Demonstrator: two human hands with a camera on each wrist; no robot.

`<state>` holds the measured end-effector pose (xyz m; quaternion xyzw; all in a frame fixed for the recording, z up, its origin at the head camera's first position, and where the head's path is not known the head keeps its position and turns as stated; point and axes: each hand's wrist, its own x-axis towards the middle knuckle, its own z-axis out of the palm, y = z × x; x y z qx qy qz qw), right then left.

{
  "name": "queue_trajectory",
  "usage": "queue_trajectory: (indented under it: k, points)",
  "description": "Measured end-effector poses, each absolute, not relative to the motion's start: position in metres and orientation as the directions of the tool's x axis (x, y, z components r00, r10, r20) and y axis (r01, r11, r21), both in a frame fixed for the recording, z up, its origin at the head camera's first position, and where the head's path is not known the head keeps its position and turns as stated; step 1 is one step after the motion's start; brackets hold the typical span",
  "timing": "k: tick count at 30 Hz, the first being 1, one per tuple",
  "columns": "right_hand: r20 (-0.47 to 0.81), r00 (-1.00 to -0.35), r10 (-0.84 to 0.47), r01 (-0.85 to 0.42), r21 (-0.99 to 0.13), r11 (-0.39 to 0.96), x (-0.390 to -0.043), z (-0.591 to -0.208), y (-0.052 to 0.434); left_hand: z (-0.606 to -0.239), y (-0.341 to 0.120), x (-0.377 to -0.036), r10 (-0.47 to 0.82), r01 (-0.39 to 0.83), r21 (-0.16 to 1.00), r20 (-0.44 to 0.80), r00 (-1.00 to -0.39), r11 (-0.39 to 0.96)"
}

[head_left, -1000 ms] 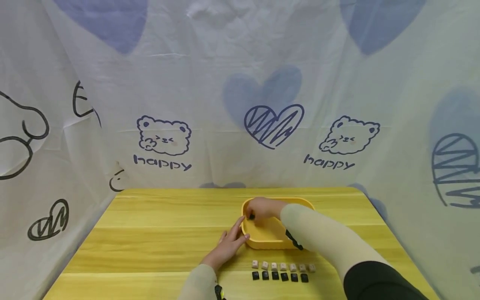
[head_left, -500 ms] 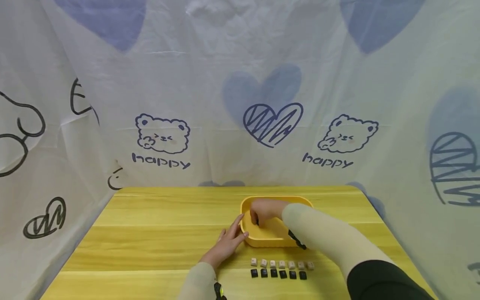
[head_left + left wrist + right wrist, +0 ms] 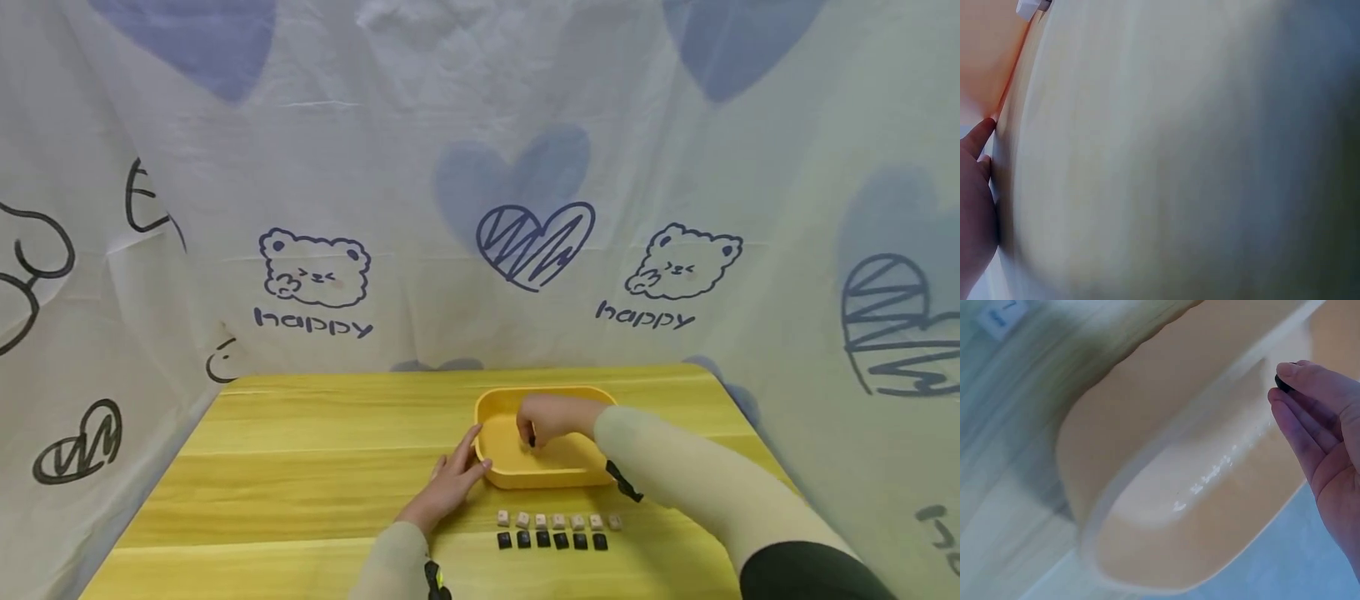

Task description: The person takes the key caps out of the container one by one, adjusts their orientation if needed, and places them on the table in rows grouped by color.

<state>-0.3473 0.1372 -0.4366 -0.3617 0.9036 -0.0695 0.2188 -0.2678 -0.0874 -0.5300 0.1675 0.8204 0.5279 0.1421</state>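
My right hand (image 3: 549, 419) is over the inside of a yellow plastic basket (image 3: 551, 479), pinching a black keycap (image 3: 532, 441) between thumb and fingertips. In the right wrist view the keycap (image 3: 1283, 384) shows as a small dark piece at the fingertips, partly covered by them. My left hand (image 3: 447, 486) rests with extended fingers against the basket's left side, its fingertips at the rim. The left wrist view catches only the edge of that hand (image 3: 975, 206) beside the basket wall (image 3: 991, 56).
In front of the basket lie two rows of keycaps on the wooden table (image 3: 300, 483): several white keycaps (image 3: 558, 522) behind, several black keycaps (image 3: 543, 539) nearer. A printed white cloth (image 3: 420, 208) hangs behind the table.
My right hand has moved rightward from the basket's left end toward its middle, still pinching the black keycap. The left hand stays at the basket's left side. The view has shifted slightly.
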Motion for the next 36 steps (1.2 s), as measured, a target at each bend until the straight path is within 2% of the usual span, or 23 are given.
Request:
queue_trajectory:
  k: [5, 17, 25, 36]
  points:
    - [-0.291, -0.668, -0.685, -0.602, -0.328, 0.728, -0.334, -0.428, 0.154, -0.529, -0.085, -0.267, 0.422, 0.142, 0.91, -0.04, -0.906, 0.391]
    - [-0.03, -0.67, -0.742, -0.656, -0.446, 0.61, -0.302, -0.421, 0.19, -0.528, -0.087, -0.27, 0.424, 0.138, 0.896, -0.06, -0.904, 0.421]
    - [0.068, -0.75, -0.658, -0.553, -0.609, 0.568, -0.272, -0.424, 0.211, -0.531, -0.084, -0.269, 0.426, 0.133, 0.902, -0.061, -0.903, 0.411]
    - [0.148, -0.832, -0.534, -0.468, -0.705, 0.533, -0.234, -0.45, 0.242, -0.534, -0.084, -0.27, 0.441, 0.143, 0.905, -0.053, -0.896, 0.4]
